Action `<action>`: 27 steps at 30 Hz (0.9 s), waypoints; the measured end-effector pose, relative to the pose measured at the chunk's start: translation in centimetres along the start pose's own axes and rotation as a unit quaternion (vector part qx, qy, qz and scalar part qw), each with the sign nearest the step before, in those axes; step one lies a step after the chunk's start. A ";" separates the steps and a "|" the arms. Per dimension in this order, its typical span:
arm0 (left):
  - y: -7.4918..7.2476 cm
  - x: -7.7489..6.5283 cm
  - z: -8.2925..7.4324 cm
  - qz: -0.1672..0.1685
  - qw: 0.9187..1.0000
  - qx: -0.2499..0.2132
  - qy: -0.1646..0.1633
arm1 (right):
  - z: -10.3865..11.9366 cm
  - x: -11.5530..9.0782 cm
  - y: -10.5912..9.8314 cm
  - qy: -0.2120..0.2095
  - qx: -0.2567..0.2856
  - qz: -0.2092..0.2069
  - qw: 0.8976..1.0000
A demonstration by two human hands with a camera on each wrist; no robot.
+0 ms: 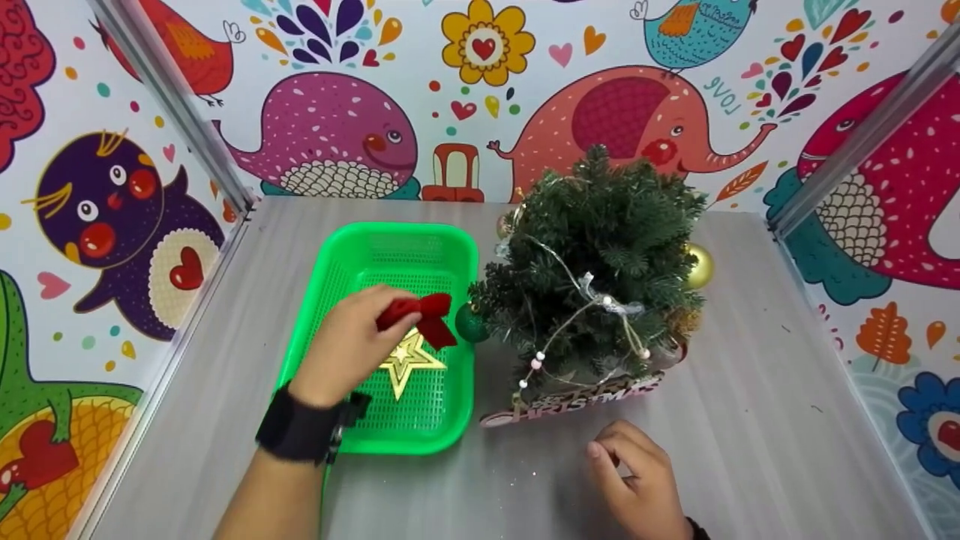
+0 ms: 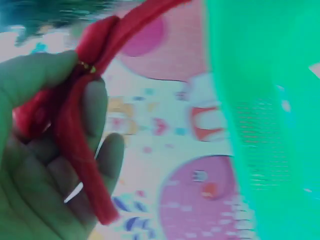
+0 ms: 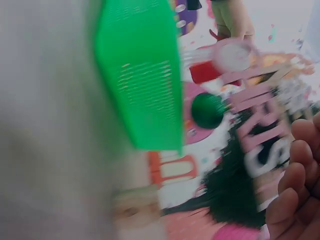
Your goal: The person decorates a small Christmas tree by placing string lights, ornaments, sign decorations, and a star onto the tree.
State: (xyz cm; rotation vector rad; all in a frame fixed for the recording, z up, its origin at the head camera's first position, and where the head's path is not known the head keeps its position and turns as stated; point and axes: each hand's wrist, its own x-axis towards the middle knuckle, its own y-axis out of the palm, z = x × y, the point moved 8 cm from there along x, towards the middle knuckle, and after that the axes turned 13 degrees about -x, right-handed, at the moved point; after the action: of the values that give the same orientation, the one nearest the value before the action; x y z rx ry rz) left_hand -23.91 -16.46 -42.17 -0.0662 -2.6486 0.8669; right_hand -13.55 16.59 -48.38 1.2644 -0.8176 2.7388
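My left hand (image 1: 349,341) pinches a red velvet bow (image 1: 433,319) above the green basket (image 1: 450,442). In the left wrist view, thumb and fingers grip the bow (image 2: 75,115) near its gold-tied middle, tails hanging out. Below it in the basket lies a gold star (image 1: 401,364), partly hidden by the hand. To the right stands a small Christmas tree (image 1: 600,232) with a beaded garland and baubles. Near the tree's base, my right hand (image 1: 637,476) rests over the table, fingers loosely curled around nothing.
A pink "Christmas" letter sign (image 1: 577,405) leans along the tree's front. A green bauble (image 1: 471,322) hangs between tree and basket, and a gold bauble (image 1: 699,266) on the tree's right. Printed panels with metal corner posts (image 1: 847,150) enclose the grey table (image 1: 787,420).
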 end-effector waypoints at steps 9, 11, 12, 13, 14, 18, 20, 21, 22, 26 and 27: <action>1.4 -5.5 -11.3 -0.078 0.949 -0.093 0.291 | 5.3 4.7 -2.8 -0.090 0.088 -0.084 0.988; 3.7 -6.1 -12.9 -0.045 0.935 -0.101 0.336 | 5.8 4.9 -3.0 -0.097 0.099 -0.090 0.986; 4.9 -6.3 -13.5 -0.026 0.931 -0.103 0.350 | 5.9 4.9 -2.9 -0.098 0.100 -0.087 0.986; 6.1 -6.4 -13.9 -0.007 0.928 -0.107 0.358 | 5.8 4.8 -2.8 -0.093 0.096 -0.078 0.988; 7.3 -6.5 -14.0 0.010 0.927 -0.107 0.359 | 5.6 4.6 -2.5 -0.084 0.088 -0.067 0.990; 10.8 -6.6 -13.4 0.058 0.938 -0.114 0.322 | 4.0 3.2 -1.4 -0.025 0.027 -0.023 0.999; 11.9 -6.6 -12.6 0.074 0.947 -0.131 0.285 | 3.1 2.5 -1.1 0.009 0.013 -0.009 1.000; 12.3 -6.6 -12.3 0.080 0.950 -0.142 0.266 | 2.8 2.3 -1.0 0.024 0.008 -0.006 1.000; 12.6 -6.6 -11.9 0.085 0.953 -0.151 0.250 | 2.4 2.1 -1.0 0.042 0.009 0.000 0.999; 12.9 -6.4 -11.6 0.077 0.955 -0.177 0.226 | 1.7 2.1 -1.4 0.089 0.008 0.015 0.996; 12.8 -6.2 -11.7 0.069 0.955 -0.179 0.227 | 1.6 2.2 -1.6 0.098 0.008 0.016 0.995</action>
State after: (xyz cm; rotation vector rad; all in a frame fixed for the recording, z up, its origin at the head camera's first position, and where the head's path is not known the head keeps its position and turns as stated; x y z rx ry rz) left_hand -14.87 -0.41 -42.81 -0.4864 -2.3414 0.3409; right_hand -13.53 16.77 -45.25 0.9705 -0.8063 2.8409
